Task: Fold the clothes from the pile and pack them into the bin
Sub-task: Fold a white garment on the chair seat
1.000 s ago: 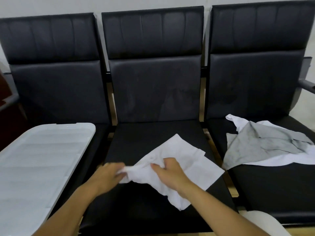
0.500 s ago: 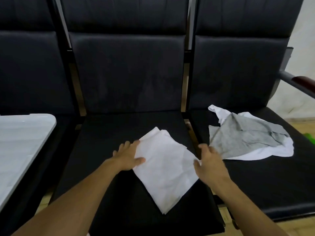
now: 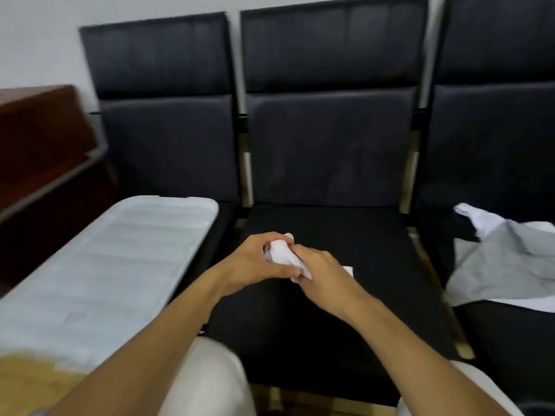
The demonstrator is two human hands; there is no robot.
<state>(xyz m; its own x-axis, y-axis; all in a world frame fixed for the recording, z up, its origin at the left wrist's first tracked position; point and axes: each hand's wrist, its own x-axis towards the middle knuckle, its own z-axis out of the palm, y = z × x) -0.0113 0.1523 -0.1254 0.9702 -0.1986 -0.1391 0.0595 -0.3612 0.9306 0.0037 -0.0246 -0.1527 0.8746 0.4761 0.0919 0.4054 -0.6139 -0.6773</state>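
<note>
Small white cloth bundle [image 3: 280,255], soft and crumpled, is gripped by curled left hand [image 3: 255,264] and right hand [image 3: 322,273] above the black padded seat [image 3: 345,235].

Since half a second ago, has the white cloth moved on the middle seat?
Yes. The white cloth, then spread flat on the middle seat, is now bunched between the left hand and the right hand above it.

- Head view — one camera, worn, facing forward and down onto the middle black seat [image 3: 330,235], close above it.
- Left of that seat: the white bin lid [image 3: 120,259]; right: the clothes pile [image 3: 504,259].
</note>
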